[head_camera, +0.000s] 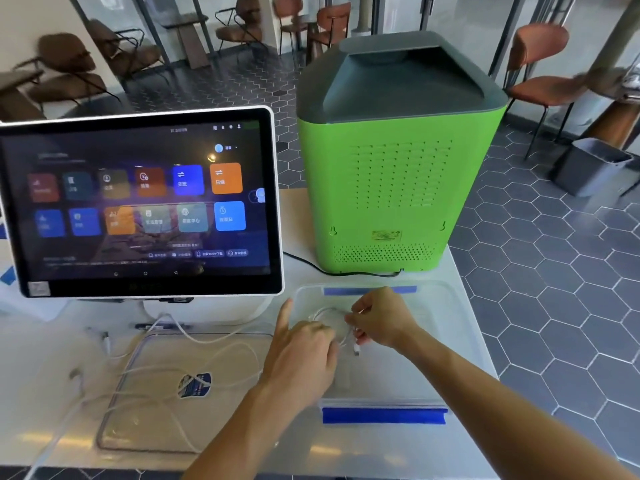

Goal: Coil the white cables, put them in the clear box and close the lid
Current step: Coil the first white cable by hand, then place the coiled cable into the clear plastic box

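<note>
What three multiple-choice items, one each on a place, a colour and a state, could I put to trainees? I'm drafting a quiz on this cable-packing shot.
1. Where does the lid lie?
A. On the clear box
B. On the table left of the clear box
C. Atop the green machine

2. What colour are the box's latches?
A. Blue
B. Red
C. Black

3. The coiled white cable is:
A. Untouched on the table
B. Held by both hands over the box
C. Plugged into the monitor

Key: 1 B, the lid lies flat beside the clear box. 2 A, the near latch is blue. 3 B, left hand and right hand grip the coiled white cable.
</note>
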